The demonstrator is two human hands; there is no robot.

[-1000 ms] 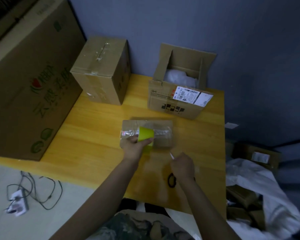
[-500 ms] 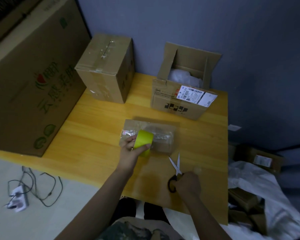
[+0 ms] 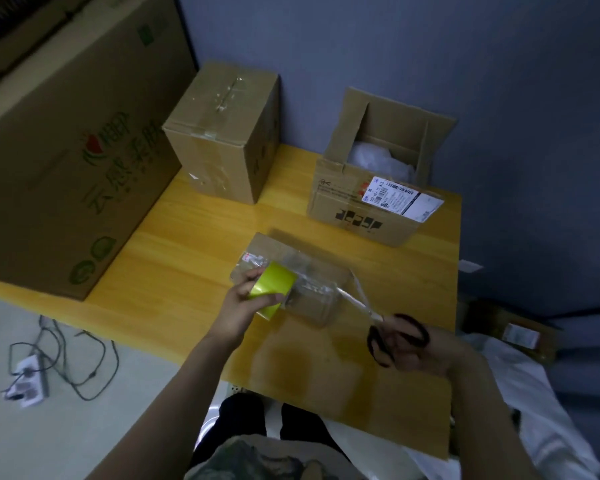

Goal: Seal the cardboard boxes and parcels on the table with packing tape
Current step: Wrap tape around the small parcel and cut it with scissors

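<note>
Head view: left hand grips tape roll over parcel.

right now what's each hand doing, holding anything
left hand: closed around the yellow-green roll of packing tape
right hand: gripping the black-handled scissors, blades open

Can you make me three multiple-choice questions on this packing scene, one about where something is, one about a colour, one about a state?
1. Where are the scissors?
A. in the right hand
B. inside the open box
C. on the floor

2. What colour is the tape roll in the left hand?
A. red
B. yellow-green
C. blue

3. How is the labelled box by the wall?
A. taped shut
B. crushed flat
C. flaps open

Answers:
1 A, the black handles sit in that hand.
2 B, the roll is bright yellow-green.
3 C, its flaps stand up and white filling shows inside.
</note>
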